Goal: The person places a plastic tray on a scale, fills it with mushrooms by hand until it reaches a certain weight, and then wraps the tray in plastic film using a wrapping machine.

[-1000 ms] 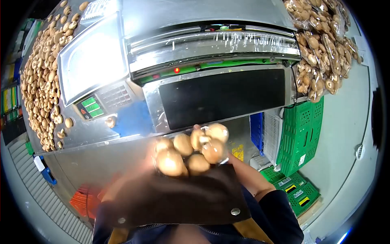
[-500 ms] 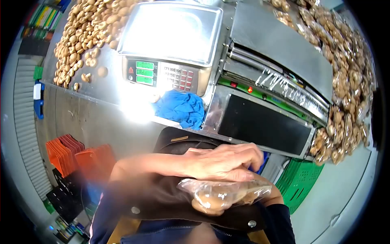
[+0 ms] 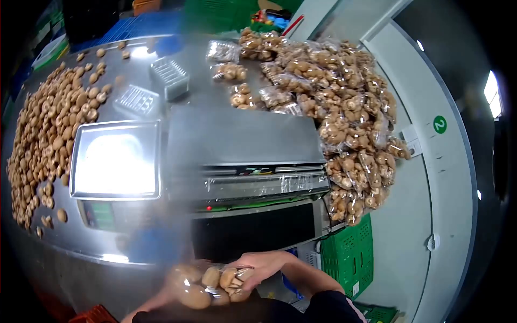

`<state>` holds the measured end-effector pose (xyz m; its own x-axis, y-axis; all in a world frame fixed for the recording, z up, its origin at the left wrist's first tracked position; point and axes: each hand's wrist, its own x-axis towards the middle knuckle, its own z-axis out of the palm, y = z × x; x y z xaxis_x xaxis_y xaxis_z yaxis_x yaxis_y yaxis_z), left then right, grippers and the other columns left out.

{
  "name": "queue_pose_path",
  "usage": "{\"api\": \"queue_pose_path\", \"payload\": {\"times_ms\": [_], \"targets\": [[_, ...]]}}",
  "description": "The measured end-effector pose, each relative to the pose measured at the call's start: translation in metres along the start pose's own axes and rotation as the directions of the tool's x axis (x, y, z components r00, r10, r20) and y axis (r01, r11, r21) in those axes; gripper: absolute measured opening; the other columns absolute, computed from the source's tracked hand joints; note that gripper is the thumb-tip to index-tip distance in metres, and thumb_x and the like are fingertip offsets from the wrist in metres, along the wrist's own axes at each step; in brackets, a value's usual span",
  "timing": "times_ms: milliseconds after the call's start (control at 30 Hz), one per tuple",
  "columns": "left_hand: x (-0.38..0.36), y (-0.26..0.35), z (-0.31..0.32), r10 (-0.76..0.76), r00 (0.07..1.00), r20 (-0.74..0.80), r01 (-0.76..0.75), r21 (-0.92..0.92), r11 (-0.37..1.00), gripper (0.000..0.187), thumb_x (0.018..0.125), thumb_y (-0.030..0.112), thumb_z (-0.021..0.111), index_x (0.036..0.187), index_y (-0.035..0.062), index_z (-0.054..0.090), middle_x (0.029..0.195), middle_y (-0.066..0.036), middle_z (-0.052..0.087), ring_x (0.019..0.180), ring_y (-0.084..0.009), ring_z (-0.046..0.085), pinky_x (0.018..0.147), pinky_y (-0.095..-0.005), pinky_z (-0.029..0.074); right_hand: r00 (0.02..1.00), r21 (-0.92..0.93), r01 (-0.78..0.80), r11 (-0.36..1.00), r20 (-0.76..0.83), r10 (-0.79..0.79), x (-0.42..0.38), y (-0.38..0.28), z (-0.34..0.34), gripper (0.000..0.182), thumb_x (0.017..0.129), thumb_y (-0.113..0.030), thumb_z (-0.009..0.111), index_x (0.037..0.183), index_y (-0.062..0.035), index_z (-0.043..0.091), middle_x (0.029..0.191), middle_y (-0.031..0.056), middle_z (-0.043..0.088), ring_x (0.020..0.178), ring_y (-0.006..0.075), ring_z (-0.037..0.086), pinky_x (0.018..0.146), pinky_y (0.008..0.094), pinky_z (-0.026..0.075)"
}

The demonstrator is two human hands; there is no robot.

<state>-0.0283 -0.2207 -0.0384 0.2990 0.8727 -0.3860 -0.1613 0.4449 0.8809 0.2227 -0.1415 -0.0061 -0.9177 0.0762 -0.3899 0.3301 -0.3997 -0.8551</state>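
A clear-wrapped pack of brown mushrooms [image 3: 212, 285] is held low in front of the body. My right hand [image 3: 261, 267] grips its right end, the fingers closed on the film. At the pack's left end is my left hand [image 3: 171, 288], blurred and partly hidden by the pack, its fingers not clearly visible. Just beyond the hands lies the black plate [image 3: 256, 230] of the wrapping machine [image 3: 247, 137]. To its left stands the scale [image 3: 116, 160] with a bare, shiny metal pan.
Loose mushrooms [image 3: 56, 126] cover the table's left side. Wrapped mushroom packs [image 3: 344, 113] are heaped at the right. Clear trays [image 3: 171, 78] lie behind the scale. A green crate [image 3: 350, 255] stands low at the right, and a blurred blue cloth [image 3: 153, 245] lies near the front edge.
The view has swung toward the right and farther over the table. The pack, earlier near the apron below one hand, now lies between both hands, with my right hand gripping its end.
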Motion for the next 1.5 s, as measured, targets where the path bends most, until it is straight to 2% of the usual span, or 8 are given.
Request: {"api": "queue_pose_path", "payload": {"times_ms": [133, 300, 433, 533, 733, 1000, 1133, 1500], "targets": [[-0.020, -0.017, -0.051, -0.087, 0.924, -0.373, 0.076, -0.046, 0.996, 0.027, 0.092, 0.015, 0.055, 0.116, 0.0032, 0.056, 0.111, -0.011, 0.061, 0.095, -0.0209, 0.060, 0.083, -0.0331, 0.049, 0.992, 0.197, -0.049, 0.979, -0.106, 0.071, -0.011, 0.001, -0.016, 0.053, 0.082, -0.032, 0.063, 0.124, -0.0013, 0.053, 0.080, 0.0051, 0.062, 0.054, 0.0101, 0.058, 0.046, 0.0215, 0.045], [-0.023, -0.049, -0.133, 0.490, 0.643, -0.588, 0.206, 0.750, 0.628, 0.035, 0.083, 0.001, 0.057, 0.118, 0.0011, 0.053, 0.118, -0.016, 0.053, 0.106, -0.0288, 0.054, 0.093, -0.0345, 0.042, 0.669, 0.294, 0.270, 0.917, -0.742, 0.041, -0.062, -0.031, -0.094, 0.052, 0.090, -0.035, 0.050, 0.120, 0.0078, 0.050, 0.079, 0.0148, 0.065, 0.042, 0.0220, 0.060, 0.031, 0.0279, 0.047], [-0.019, -0.095, -0.162, 0.419, 0.684, -0.597, 0.387, 0.784, 0.485, 0.053, 0.073, -0.003, 0.063, 0.124, 0.0022, 0.050, 0.135, -0.020, 0.042, 0.121, -0.0407, 0.043, 0.102, -0.0411, 0.036, 0.362, 0.099, 0.851, 0.515, -0.822, -0.441, -0.078, -0.108, -0.193, 0.056, 0.098, -0.033, 0.043, 0.136, 0.0069, 0.031, 0.132, 0.0273, 0.045, 0.111, 0.0357, 0.057, 0.095, 0.0430, 0.049], [-0.015, -0.102, -0.157, 0.471, 0.663, -0.582, 0.419, 0.810, 0.410, 0.053, 0.072, -0.005, 0.063, 0.124, 0.0024, 0.050, 0.135, -0.021, 0.042, 0.122, -0.0399, 0.043, 0.103, -0.0410, 0.035, 0.321, -0.070, 0.689, 0.721, -0.863, -0.391, -0.055, -0.113, -0.224, 0.053, 0.097, -0.025, 0.049, 0.134, 0.0087, 0.032, 0.128, 0.0231, 0.050, 0.109, 0.0349, 0.058, 0.096, 0.0421, 0.049], [-0.025, -0.116, -0.177, 0.541, 0.559, -0.629, 0.430, 0.777, 0.460, 0.045, 0.068, -0.007, 0.064, 0.111, 0.0006, 0.054, 0.117, -0.020, 0.051, 0.111, -0.0371, 0.049, 0.095, -0.0410, 0.040, 0.681, -0.105, 0.203, 0.973, -0.699, -0.218, 0.017, -0.110, -0.168, 0.033, 0.095, -0.019, 0.054, 0.119, 0.0037, 0.055, 0.107, 0.0142, 0.065, 0.083, 0.0183, 0.065, 0.076, 0.0273, 0.054], [-0.037, -0.100, -0.226, 0.428, 0.761, -0.488, 0.164, 0.782, 0.601, 0.037, 0.066, -0.007, 0.065, 0.100, 0.0004, 0.054, 0.091, -0.012, 0.055, 0.080, -0.0254, 0.059, 0.072, -0.0334, 0.049, 0.591, -0.445, -0.153, 0.883, -0.757, -0.279, 0.059, -0.129, -0.089, 0.028, 0.094, -0.011, 0.055, 0.118, 0.0030, 0.056, 0.101, 0.0100, 0.067, 0.080, 0.0115, 0.065, 0.075, 0.0240, 0.053], [-0.066, -0.106, -0.280, 0.293, 0.764, -0.575, 0.138, 0.589, 0.796, 0.030, 0.072, -0.001, 0.063, 0.101, -0.0011, 0.054, 0.091, -0.008, 0.059, 0.080, -0.0118, 0.057, 0.068, -0.0271, 0.049, 0.600, -0.212, -0.131, 0.968, -0.795, -0.093, 0.114, -0.130, -0.041, 0.026, 0.094, -0.009, 0.056, 0.117, 0.0017, 0.056, 0.096, 0.0071, 0.067, 0.082, 0.0104, 0.065, 0.075, 0.0237, 0.052], [-0.131, -0.007, -0.487, 0.689, 0.336, -0.642, 0.201, 0.764, 0.614, 0.052, 0.072, -0.002, 0.063, 0.122, 0.0018, 0.048, 0.121, -0.017, 0.050, 0.114, -0.0321, 0.050, 0.097, -0.0359, 0.040, 0.542, -0.540, -0.236, 0.808, -0.763, -0.352, 0.341, -0.180, -0.016, 0.022, 0.091, -0.011, 0.059, 0.109, 0.0007, 0.061, 0.090, 0.0097, 0.069, 0.082, 0.0136, 0.066, 0.075, 0.0250, 0.050]]}}
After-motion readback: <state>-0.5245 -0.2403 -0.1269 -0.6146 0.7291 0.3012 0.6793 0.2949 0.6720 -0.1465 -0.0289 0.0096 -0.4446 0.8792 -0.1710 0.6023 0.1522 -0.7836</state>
